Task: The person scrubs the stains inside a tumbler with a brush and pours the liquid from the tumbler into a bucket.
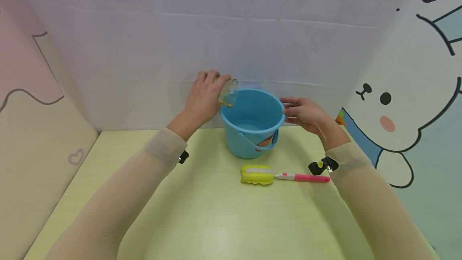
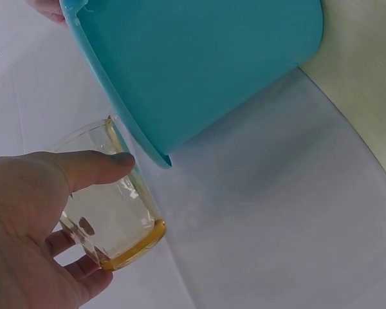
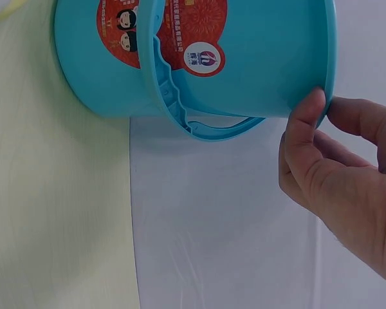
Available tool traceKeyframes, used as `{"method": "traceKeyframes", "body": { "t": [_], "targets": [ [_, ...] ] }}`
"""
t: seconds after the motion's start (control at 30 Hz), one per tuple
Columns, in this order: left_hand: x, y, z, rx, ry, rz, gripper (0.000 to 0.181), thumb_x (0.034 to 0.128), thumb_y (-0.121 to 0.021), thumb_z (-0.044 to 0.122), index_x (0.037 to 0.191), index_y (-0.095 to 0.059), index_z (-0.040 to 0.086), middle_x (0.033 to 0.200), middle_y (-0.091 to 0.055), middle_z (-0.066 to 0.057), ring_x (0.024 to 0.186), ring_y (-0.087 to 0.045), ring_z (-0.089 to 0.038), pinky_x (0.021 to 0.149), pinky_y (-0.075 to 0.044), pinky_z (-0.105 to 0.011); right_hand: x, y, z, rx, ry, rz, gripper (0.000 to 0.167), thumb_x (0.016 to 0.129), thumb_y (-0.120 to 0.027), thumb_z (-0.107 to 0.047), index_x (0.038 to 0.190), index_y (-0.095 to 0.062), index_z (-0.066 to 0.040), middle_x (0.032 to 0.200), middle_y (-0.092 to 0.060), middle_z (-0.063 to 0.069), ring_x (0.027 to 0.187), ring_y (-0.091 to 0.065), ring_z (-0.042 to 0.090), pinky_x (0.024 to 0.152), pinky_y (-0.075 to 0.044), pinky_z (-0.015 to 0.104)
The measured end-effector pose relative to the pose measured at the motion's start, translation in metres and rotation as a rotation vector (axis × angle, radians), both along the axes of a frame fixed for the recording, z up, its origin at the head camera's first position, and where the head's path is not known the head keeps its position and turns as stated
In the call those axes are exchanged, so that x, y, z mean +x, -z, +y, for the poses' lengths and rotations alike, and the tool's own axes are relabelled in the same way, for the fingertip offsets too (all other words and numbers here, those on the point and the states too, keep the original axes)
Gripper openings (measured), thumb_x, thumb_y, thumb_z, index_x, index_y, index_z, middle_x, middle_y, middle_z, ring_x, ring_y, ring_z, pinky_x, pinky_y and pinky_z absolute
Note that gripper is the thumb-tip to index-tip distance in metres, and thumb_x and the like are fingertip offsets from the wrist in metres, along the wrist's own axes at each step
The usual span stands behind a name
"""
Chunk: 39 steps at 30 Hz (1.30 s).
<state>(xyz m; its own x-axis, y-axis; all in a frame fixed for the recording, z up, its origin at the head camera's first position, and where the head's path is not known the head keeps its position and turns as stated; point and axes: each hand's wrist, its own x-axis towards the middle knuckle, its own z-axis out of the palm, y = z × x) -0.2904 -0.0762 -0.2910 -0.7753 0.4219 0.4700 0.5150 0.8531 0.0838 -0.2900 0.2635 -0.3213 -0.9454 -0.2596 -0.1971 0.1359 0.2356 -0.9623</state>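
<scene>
My left hand (image 1: 205, 98) grips a clear amber-tinted glass (image 1: 229, 92) and holds it tipped at the left rim of a blue bucket (image 1: 236, 143). In the left wrist view the thumb and fingers wrap the glass (image 2: 116, 212), whose mouth lies close to the bucket's rim. My right hand (image 1: 306, 114) pinches the bucket's right rim between thumb and fingers, seen close in the right wrist view. The bucket stands upright, its handle (image 3: 164, 84) hanging down at the front right over a red label (image 3: 193, 29). Shallow water seems to cover the bucket's bottom.
A bottle brush with a yellow sponge head (image 1: 257, 175) and pink handle (image 1: 312, 178) lies on the pale wooden table (image 1: 216, 220) in front of the bucket. A white cloth (image 1: 162, 51) hangs right behind the bucket. Printed cloths flank the table on both sides.
</scene>
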Motion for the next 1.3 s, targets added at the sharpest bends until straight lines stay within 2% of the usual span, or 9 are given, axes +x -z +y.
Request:
{"method": "traceKeyframes", "body": {
  "t": [0.3, 0.73, 1.3],
  "targets": [
    [-0.0003, 0.0004, 0.0009, 0.002, 0.003, -0.004, 0.072, 0.0896, -0.074, -0.006, 0.154, -0.051, 0.016, 0.140, -0.052, -0.016, 0.129, -0.044, -0.041, 0.103, -0.047, -0.050, -0.0001, -0.0007, 0.0002, -0.001, -0.001, -0.004, 0.059, 0.111, -0.052, -0.004, 0.166, -0.030, -0.001, 0.161, -0.043, 0.022, 0.119, -0.064, 0.028, 0.099, -0.056, 0.034],
    [-0.0003, 0.0001, 0.0026, -0.015, 0.008, 0.002, 0.071, 0.0908, -0.065, -0.011, 0.155, -0.051, 0.016, 0.142, -0.051, -0.016, 0.130, -0.044, -0.041, 0.103, -0.047, -0.051, -0.0004, 0.0002, 0.0008, 0.000, 0.005, -0.007, 0.058, 0.112, -0.052, -0.005, 0.166, -0.030, -0.002, 0.161, -0.043, 0.021, 0.117, -0.065, 0.025, 0.102, -0.055, 0.036],
    [-0.0004, 0.0017, 0.0033, -0.021, 0.023, 0.024, 0.066, 0.0934, -0.064, -0.012, 0.152, -0.054, 0.015, 0.142, -0.053, -0.017, 0.130, -0.046, -0.042, 0.104, -0.048, -0.052, -0.0012, 0.0012, -0.0002, -0.005, 0.011, -0.010, 0.058, 0.111, -0.052, -0.004, 0.166, -0.031, -0.003, 0.159, -0.044, 0.023, 0.118, -0.064, 0.028, 0.094, -0.057, 0.030]
  ]
}}
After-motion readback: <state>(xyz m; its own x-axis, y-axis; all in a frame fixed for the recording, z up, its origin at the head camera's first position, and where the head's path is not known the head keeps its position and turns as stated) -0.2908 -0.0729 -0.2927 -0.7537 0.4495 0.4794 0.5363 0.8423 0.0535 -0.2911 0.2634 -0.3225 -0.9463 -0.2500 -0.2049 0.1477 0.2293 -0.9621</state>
